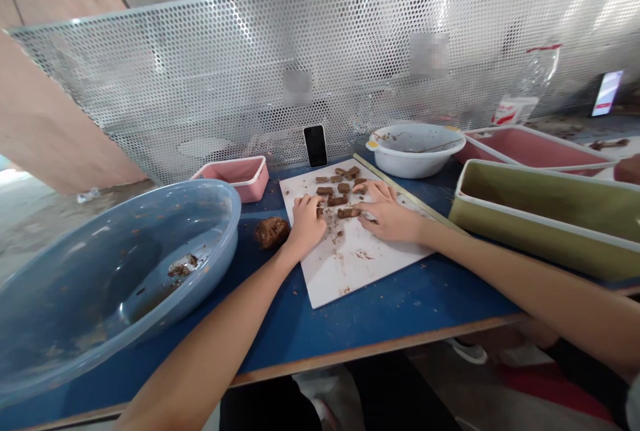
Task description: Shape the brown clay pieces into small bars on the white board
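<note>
Several short brown clay-like pieces (pixel 338 201) lie in loose rows on a white board (pixel 330 278), with dark crumbs and smears around them. My left hand (pixel 306 223) rests at the board's left side. Its fingers are curled together on a small brown piece (pixel 320 212), mostly hidden by them. From the right, my right hand (pixel 387 216) reaches over the board, fingers spread. One fingertip is at the end of the nearest brown piece (pixel 349 213); another is beside a piece farther back. A large brown lump (pixel 271 232) sits just left of the board.
A big blue basin (pixel 215 271) stands at left, a pink box (pixel 255 181) behind it. A phone (pixel 315 146) leans against the perforated metal screen (pixel 225 84). At right are a white basin (pixel 415 163), a green trough (pixel 530 224), a pink trough (pixel 540 144) and a plastic bottle (pixel 525 88).
</note>
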`<state>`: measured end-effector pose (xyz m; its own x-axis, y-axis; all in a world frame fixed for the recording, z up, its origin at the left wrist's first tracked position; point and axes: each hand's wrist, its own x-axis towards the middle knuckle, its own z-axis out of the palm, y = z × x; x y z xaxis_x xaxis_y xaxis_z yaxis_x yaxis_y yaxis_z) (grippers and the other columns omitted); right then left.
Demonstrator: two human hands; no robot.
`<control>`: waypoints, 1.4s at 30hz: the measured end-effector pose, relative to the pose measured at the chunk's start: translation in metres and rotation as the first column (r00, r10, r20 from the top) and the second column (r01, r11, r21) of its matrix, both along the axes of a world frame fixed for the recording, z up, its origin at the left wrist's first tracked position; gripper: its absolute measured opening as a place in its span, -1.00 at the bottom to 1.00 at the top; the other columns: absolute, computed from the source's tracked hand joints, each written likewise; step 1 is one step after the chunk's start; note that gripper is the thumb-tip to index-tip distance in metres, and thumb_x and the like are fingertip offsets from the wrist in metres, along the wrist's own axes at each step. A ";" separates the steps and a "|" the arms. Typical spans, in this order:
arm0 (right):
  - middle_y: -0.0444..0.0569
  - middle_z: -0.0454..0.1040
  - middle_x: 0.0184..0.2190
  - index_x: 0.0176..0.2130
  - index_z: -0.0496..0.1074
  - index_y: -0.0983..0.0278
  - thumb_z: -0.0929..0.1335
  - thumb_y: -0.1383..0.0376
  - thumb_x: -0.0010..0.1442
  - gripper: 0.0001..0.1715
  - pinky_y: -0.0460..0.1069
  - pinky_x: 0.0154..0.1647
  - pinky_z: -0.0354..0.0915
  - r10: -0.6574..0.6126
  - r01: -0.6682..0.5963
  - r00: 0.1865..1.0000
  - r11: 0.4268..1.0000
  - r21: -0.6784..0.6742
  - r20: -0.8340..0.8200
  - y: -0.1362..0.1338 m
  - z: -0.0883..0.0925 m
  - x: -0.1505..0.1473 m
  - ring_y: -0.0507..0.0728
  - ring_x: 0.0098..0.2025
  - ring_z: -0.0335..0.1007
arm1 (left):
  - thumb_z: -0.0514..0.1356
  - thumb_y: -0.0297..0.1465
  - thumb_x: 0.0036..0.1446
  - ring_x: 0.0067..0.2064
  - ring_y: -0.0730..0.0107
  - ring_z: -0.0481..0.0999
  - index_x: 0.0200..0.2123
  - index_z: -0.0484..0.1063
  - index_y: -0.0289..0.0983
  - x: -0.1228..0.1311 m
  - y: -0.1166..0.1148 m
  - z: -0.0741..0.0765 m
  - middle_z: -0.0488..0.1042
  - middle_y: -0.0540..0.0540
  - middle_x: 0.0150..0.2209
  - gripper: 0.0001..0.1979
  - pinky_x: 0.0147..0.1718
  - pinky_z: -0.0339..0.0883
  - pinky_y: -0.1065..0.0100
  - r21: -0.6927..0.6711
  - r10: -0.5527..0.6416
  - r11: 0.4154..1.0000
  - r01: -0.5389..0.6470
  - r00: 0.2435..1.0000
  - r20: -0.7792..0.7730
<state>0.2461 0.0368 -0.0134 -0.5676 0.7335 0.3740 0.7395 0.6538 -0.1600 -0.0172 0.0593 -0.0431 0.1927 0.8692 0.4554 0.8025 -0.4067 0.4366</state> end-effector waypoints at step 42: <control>0.12 0.35 0.43 -0.04 0.67 0.10 0.27 0.25 0.47 -0.65 0.51 0.37 0.19 -0.028 0.022 0.994 0.998 -0.058 -0.104 0.004 -0.016 -0.010 0.51 0.48 0.14 | 0.22 -0.54 0.29 0.21 -0.15 0.53 0.11 0.58 -0.21 0.004 -0.003 0.009 0.71 -0.21 -0.02 -0.64 0.24 0.34 -0.11 -0.087 0.070 0.994 -0.073 0.997 -0.032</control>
